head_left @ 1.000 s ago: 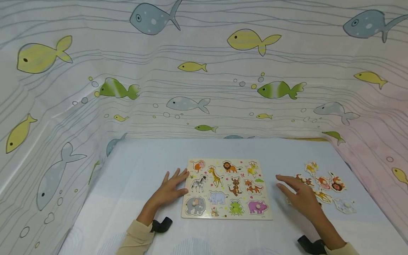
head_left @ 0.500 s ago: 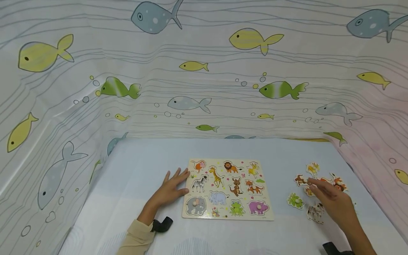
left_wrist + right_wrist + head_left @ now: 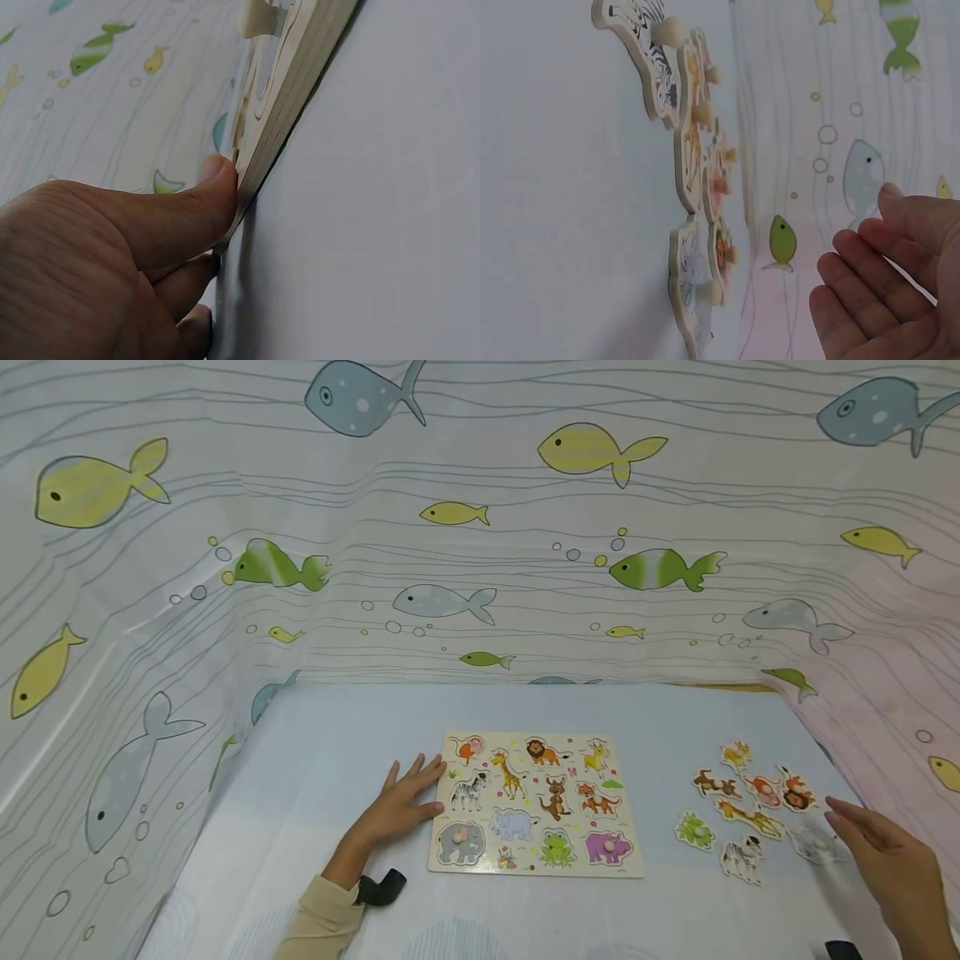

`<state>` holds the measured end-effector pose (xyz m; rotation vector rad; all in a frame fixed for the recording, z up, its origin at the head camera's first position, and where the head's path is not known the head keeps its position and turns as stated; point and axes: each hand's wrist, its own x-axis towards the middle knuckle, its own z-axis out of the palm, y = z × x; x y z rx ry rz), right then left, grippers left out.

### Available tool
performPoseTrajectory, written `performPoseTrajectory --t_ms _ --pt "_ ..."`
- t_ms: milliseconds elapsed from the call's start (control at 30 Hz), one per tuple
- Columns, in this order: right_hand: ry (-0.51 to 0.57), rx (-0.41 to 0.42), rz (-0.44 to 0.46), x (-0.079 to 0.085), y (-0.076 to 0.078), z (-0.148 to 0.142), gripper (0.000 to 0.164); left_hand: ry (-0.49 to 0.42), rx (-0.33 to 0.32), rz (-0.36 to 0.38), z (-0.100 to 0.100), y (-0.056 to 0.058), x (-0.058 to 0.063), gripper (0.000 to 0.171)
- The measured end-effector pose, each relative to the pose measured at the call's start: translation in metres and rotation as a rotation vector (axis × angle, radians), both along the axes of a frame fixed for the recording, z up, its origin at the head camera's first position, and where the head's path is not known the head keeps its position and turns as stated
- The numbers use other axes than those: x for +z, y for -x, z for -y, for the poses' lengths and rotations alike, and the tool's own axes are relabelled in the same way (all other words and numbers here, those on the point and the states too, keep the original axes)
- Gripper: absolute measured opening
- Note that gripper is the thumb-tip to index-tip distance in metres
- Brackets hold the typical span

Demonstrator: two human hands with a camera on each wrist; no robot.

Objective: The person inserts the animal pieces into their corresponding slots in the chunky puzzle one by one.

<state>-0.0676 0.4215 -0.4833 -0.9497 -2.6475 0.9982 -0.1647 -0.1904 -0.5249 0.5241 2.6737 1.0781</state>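
Observation:
My left hand (image 3: 401, 806) rests against the left edge of the wooden animal puzzle board (image 3: 527, 864), fingers spread; the left wrist view shows its thumb (image 3: 202, 199) touching that edge. An elephant piece (image 3: 450, 846) and a purple hippo piece (image 3: 597, 850), both knobbed, sit in the board's bottom corners. At the far right, my right hand (image 3: 896, 860) hovers just beside the pale rhino piece (image 3: 813, 845), holding nothing, its fingers loosely bent. In the right wrist view, that hand (image 3: 900, 277) is apart from the rhino piece (image 3: 687, 262).
Several loose knobbed pieces lie right of the board: a frog (image 3: 694, 832), a zebra (image 3: 741, 860), a giraffe (image 3: 750, 818), a lion (image 3: 797, 793), a monkey (image 3: 763, 791) and others. A fish-print curtain (image 3: 525, 552) surrounds the white table (image 3: 337, 727).
My right hand has moved rightward from beside the board, over the loose pieces, to beside the rhino piece, uncovering the others. The left hand stays at the board's edge.

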Motion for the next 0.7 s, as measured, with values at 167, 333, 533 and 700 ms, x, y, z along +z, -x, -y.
performPoseTrajectory --t_ms 167,333,533,700 --pt "0.057 0.011 0.066 -0.002 -0.002 0.002 0.063 -0.002 -0.002 0.000 0.001 0.000 0.000 0.070" --pt "0.016 0.075 0.052 -0.011 -0.012 0.005 0.067 -0.007 -0.013 0.004 0.002 0.000 -0.001 0.070" --pt "0.034 0.162 -0.033 -0.030 -0.021 0.018 0.061 -0.005 -0.018 0.001 0.001 0.000 0.001 0.070" --pt "0.107 0.260 -0.069 -0.042 -0.029 0.035 0.062 -0.001 -0.019 -0.003 0.001 -0.001 0.001 0.070"
